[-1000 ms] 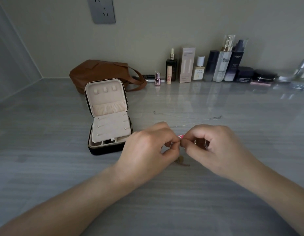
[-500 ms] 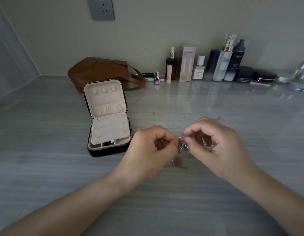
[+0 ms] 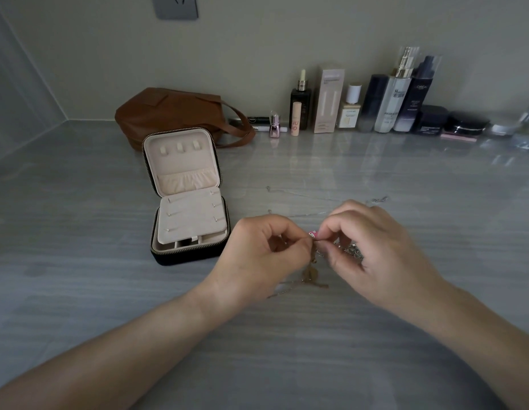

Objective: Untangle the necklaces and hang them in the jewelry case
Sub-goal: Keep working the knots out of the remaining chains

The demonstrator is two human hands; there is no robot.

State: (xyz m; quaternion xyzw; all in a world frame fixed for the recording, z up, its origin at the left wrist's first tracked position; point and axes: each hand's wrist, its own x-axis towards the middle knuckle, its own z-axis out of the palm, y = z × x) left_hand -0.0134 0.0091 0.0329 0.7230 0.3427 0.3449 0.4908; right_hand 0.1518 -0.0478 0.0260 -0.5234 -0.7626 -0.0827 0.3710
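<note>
My left hand [image 3: 264, 255] and my right hand [image 3: 372, 255] meet at their fingertips just above the grey counter, both pinching a tangle of thin necklaces [image 3: 312, 270]. A gold chain with a small pendant hangs down from the pinch onto the counter. A silvery bunch of chain [image 3: 353, 250] sits inside my right hand's curled fingers. Another thin chain [image 3: 298, 193] lies stretched on the counter behind my hands. The jewelry case [image 3: 187, 199] stands open to the left, its beige lid upright with three hooks and a pocket, nothing hanging in it.
A brown leather bag [image 3: 174, 113] lies behind the case. A row of cosmetic bottles, boxes and jars [image 3: 375, 108] lines the back wall. A wall socket [image 3: 176, 5] is above. The counter [image 3: 79, 261] meets a side wall at the far left.
My hands have shifted slightly nearer and lower, the fingers opening out a little, so the gold pendant and the silver bunch now show below the pinch.
</note>
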